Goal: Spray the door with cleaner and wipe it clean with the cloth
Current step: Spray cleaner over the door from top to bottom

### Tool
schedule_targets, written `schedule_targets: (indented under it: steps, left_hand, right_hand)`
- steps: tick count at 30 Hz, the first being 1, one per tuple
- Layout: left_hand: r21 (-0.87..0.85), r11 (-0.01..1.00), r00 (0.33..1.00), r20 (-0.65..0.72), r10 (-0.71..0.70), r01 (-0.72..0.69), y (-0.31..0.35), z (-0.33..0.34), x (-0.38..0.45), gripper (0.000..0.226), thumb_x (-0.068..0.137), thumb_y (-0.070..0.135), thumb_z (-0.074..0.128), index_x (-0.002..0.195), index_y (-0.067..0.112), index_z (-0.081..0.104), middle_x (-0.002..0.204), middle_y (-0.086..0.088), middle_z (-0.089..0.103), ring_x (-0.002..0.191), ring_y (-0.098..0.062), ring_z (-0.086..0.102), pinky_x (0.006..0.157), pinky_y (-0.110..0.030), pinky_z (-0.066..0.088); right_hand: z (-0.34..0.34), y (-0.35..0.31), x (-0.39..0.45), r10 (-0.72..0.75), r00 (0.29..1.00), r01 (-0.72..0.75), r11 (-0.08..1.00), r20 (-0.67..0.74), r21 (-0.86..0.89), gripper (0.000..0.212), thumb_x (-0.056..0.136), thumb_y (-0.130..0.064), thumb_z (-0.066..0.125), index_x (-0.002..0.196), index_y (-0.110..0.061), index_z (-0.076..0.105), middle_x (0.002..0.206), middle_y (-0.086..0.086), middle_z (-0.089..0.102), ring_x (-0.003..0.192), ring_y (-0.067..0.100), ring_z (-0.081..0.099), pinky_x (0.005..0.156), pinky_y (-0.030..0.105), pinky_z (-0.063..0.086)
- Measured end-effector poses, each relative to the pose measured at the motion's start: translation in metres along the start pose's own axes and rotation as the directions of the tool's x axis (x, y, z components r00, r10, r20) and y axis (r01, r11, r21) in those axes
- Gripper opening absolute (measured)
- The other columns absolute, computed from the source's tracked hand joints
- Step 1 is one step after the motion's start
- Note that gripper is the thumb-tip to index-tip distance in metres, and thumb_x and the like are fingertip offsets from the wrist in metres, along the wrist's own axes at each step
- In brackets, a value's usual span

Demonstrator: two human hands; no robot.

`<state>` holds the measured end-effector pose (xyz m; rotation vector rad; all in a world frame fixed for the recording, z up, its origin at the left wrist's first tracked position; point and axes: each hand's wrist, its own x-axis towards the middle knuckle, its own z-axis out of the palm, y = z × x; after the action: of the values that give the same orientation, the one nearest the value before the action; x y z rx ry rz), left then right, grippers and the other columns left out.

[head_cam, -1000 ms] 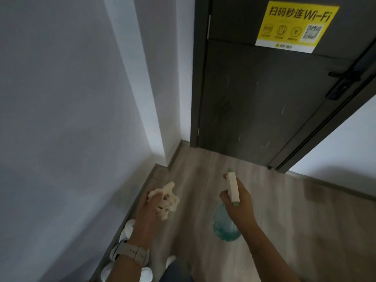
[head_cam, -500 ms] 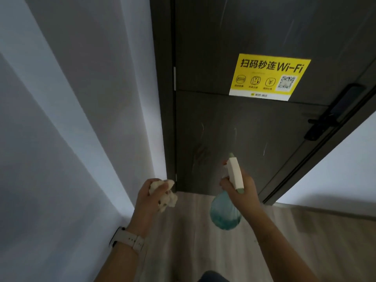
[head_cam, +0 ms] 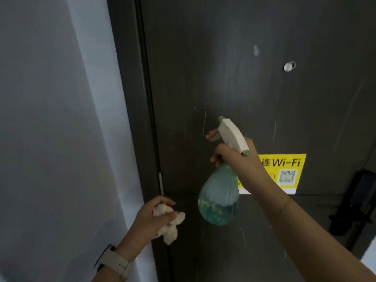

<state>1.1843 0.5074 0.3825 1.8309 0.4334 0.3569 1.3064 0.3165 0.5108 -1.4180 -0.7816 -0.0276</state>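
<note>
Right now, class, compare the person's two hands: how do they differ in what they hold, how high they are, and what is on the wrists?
The right hand grips a green spray bottle with a finger on its trigger; the left hand holds a crumpled pale cloth. The right hand is raised higher than the left hand. The left wrist wears a pale watch, the right a thin bracelet. Both hands are in front of the dark door.

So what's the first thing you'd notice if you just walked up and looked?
The green spray bottle, held up by the right hand in the middle, nozzle toward the dark door. Behind that arm a bright yellow Wi-Fi sticker shows. Lower left, the left hand grips a crumpled cloth.
</note>
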Motion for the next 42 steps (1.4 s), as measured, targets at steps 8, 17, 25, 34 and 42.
schedule_targets:
  steps: [8,17,25,34,42]
  left_hand:
    - [-0.319,0.948,0.967,0.235,0.096,-0.016,0.077,0.011,0.055,0.032,0.088,0.032,0.061,0.120,0.029,0.062,0.111,0.005,0.072,0.102,-0.009,0.068,0.079,-0.021,0.054]
    - [-0.504,0.852,0.916,0.260,0.305,-0.141,0.117,-0.004,0.059,0.043,0.073,0.028,0.071,0.114,0.016,0.067,0.112,-0.008,0.072,0.105,-0.022,0.068,0.085,-0.031,0.055]
    - [-0.258,0.911,0.849,0.348,0.398,-0.321,0.179,-0.046,0.087,0.040,0.080,0.043,0.064,0.116,0.024,0.065,0.105,0.004,0.074,0.099,-0.011,0.069,0.080,-0.024,0.055]
    - [0.522,0.343,0.289,-0.184,0.939,-0.781,0.275,-0.115,0.182,0.013,0.084,0.018,0.074,0.092,0.016,0.065,0.093,0.002,0.059,0.086,-0.017,0.056,0.072,-0.033,0.048]
    - [0.848,0.254,0.114,-0.227,0.967,-0.465,0.296,-0.131,0.248,0.042,0.064,0.006,0.083,0.099,0.019,0.062,0.108,-0.009,0.053,0.098,-0.032,0.044,0.080,-0.046,0.038]
  right_hand:
    - [0.022,-0.071,0.095,-0.056,0.998,0.060,0.994,-0.037,0.093,0.025,0.086,0.009,0.048,0.104,0.004,0.065,0.106,0.018,0.070,0.055,0.015,0.061,0.051,0.022,0.051]
    - [0.040,-0.100,0.118,-0.193,0.981,0.190,0.979,0.032,0.079,0.032,0.081,0.001,0.067,0.112,-0.004,0.063,0.113,0.015,0.068,0.109,0.019,0.066,0.096,0.032,0.053]
    - [0.041,-0.132,0.157,-0.162,0.972,0.194,0.962,-0.171,0.192,0.024,0.084,0.019,0.048,0.097,0.001,0.057,0.094,0.017,0.062,0.094,0.032,0.064,0.082,0.031,0.059]
    - [0.026,-0.197,0.206,-0.255,0.940,0.169,0.925,-0.227,-0.341,0.028,0.052,-0.009,0.056,0.079,-0.009,0.063,0.081,0.012,0.060,0.080,0.022,0.058,0.071,0.036,0.045]
    - [0.012,-0.226,0.240,-0.327,0.914,0.189,0.868,-0.241,-0.459,0.031,0.040,-0.010,0.058,0.070,-0.011,0.064,0.076,0.013,0.057,0.089,0.038,0.068,0.089,0.068,0.045]
